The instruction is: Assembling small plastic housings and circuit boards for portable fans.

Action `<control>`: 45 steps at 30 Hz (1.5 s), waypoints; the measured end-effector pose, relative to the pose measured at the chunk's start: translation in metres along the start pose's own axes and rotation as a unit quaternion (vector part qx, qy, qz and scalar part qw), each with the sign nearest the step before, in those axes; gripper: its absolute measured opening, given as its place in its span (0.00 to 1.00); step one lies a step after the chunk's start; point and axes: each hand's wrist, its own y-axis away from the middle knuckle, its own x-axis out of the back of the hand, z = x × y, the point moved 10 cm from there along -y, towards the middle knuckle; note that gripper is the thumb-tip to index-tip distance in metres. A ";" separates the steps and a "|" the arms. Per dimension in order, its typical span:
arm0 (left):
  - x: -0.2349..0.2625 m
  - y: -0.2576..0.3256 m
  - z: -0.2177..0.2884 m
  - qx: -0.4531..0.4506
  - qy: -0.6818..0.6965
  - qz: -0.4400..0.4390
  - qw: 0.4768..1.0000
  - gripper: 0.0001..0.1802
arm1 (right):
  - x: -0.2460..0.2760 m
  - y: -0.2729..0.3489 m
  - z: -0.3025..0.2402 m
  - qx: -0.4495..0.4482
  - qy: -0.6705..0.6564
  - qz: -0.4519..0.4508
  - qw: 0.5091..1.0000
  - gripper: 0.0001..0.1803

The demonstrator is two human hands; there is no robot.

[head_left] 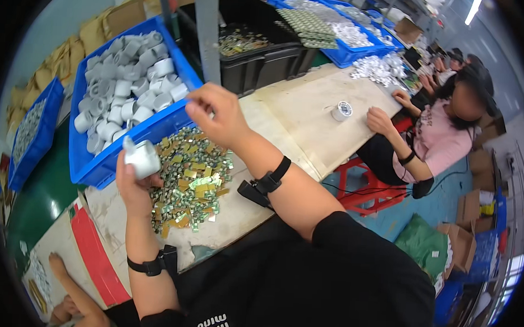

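My left hand (133, 187) grips a white plastic housing (142, 159), cup-shaped with a narrow part sticking up, beside the near edge of a blue bin (118, 168). My right hand (222, 116) is raised above the far side of a pile of small circuit boards (194, 178), close to the bin's right corner. Its fingers are curled inward, and whatever may be between them is hidden. Many similar white housings (125, 87) fill the bin. The pile of green and gold-coloured boards lies on the table between my forearms.
A black tub (260, 70) with small parts stands behind a grey metal post (206, 38). Farther back are blue trays (342, 56) of white parts. A co-worker (438, 136) sits at right, near a white round part (342, 111). Another person's arm (72, 289) shows at lower left.
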 end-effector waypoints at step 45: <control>-0.052 0.013 0.044 -0.041 0.018 -0.179 0.983 0.34 | -0.045 0.025 -0.041 0.013 -0.198 -0.177 0.964 0.34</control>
